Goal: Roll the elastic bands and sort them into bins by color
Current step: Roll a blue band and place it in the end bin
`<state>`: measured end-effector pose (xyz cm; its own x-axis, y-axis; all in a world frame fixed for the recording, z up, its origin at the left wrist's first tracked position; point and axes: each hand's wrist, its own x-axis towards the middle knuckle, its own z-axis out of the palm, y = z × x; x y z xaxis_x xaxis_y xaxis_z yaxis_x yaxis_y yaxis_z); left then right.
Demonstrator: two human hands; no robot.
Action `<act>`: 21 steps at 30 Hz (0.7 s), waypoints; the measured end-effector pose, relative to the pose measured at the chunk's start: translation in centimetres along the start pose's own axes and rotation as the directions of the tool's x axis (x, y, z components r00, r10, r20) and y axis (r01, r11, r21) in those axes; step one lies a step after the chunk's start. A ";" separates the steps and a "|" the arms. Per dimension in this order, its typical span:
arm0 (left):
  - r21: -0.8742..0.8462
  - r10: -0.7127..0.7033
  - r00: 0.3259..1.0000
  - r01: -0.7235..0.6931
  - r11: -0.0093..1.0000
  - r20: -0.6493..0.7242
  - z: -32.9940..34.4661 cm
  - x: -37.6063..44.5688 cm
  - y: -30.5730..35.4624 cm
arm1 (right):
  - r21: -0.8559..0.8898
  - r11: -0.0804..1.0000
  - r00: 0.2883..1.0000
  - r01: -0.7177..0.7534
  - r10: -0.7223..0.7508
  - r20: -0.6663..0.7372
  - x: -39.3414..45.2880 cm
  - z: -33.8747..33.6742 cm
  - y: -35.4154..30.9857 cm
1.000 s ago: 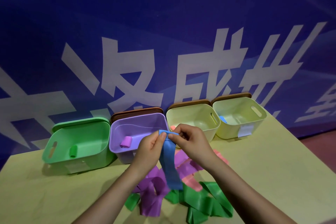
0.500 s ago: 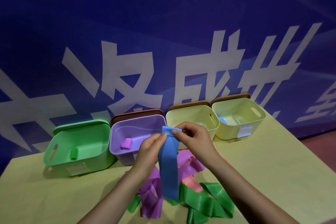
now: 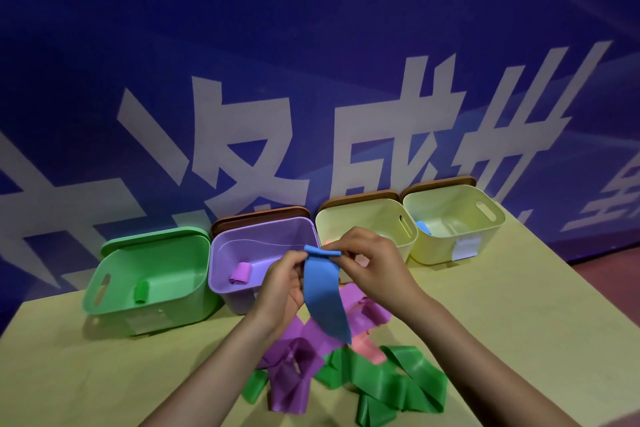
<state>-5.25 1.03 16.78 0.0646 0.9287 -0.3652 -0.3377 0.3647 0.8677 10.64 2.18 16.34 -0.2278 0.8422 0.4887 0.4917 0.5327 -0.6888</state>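
Note:
A blue elastic band (image 3: 325,295) hangs in front of me, its top end turned over into a small fold. My left hand (image 3: 282,282) pinches that top end from the left, and my right hand (image 3: 372,263) pinches it from the right. Under it on the table lie loose purple bands (image 3: 294,371), green bands (image 3: 388,388) and a pink band (image 3: 369,348). Behind stand a green bin (image 3: 114,267) with a green roll (image 3: 141,292), a purple bin (image 3: 239,236) with a purple roll (image 3: 240,273), and two pale yellow bins (image 3: 363,215), (image 3: 498,222). A blue roll (image 3: 423,227) lies in the right one.
The bins stand in a row against a dark blue wall with large white characters. Brown lids (image 3: 259,213) lean behind three bins. The yellow-green table (image 3: 519,322) ends at the right, where dark red floor (image 3: 616,270) shows.
The top end of the blue band has been turned over into a fold between my fingers. Its hanging tail has risen and now looks shorter.

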 end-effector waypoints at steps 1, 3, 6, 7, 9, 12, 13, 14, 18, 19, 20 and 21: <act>-0.014 -0.007 1.000 0.007 1.000 0.003 -0.1 0.0 0.1 | -0.011 1.000 1.000 0.015 -0.015 0.027 0.1 -0.2 0.0; -0.023 -0.010 1.000 0.011 1.000 0.028 -0.1 -0.1 0.3 | -0.040 0.998 0.996 0.039 -0.036 0.082 0.3 -0.5 0.2; 0.037 0.023 0.999 -0.025 0.999 0.043 -0.1 0.0 0.2 | -0.064 0.996 0.986 0.067 -0.056 0.157 0.6 -0.9 0.2; 0.058 0.039 0.999 -0.041 0.998 0.039 -0.2 0.1 0.1 | -0.060 0.996 0.982 0.066 -0.054 0.183 0.7 -1.0 0.3; 0.102 0.066 0.997 -0.070 0.992 0.035 -0.3 0.2 0.1 | -0.004 1.000 0.971 0.000 0.001 0.239 0.6 -1.2 0.3; 0.176 0.121 0.991 -0.128 0.976 0.051 -0.3 0.2 0.1 | 0.236 0.939 0.951 -0.250 0.192 0.242 0.5 -1.1 -0.3; 0.197 0.146 0.988 -0.155 0.968 0.057 -0.2 0.2 0.1 | 0.291 0.907 0.944 -0.305 0.250 0.214 0.4 -0.8 -0.5; 0.216 0.177 0.982 -0.186 0.959 0.060 -0.2 0.3 0.0 | 0.307 0.890 0.939 -0.336 0.290 0.185 0.5 -0.5 -0.5; 0.325 0.280 0.958 -0.283 0.902 0.057 -0.1 0.7 -0.4 | 0.238 0.907 0.938 -0.347 0.328 0.116 0.8 0.3 -0.3; 0.353 0.308 0.950 -0.305 0.884 0.049 -0.1 0.8 -0.6 | 0.212 0.914 0.938 -0.347 0.334 0.097 0.8 0.5 -0.2; 0.391 0.347 0.937 -0.334 0.858 0.039 -0.2 0.9 -0.9 | 0.176 0.923 0.940 -0.341 0.332 0.077 0.7 0.7 -0.2; 0.441 0.388 0.921 -0.360 0.822 0.029 -0.2 0.9 -1.1 | 0.134 0.937 0.946 -0.323 0.319 0.054 0.7 0.9 -0.3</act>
<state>-4.98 1.47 15.48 -0.0448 0.9989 0.0101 0.1130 -0.0050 0.9936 9.61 2.68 16.36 -0.1041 0.9713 0.2141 0.4220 0.2380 -0.8748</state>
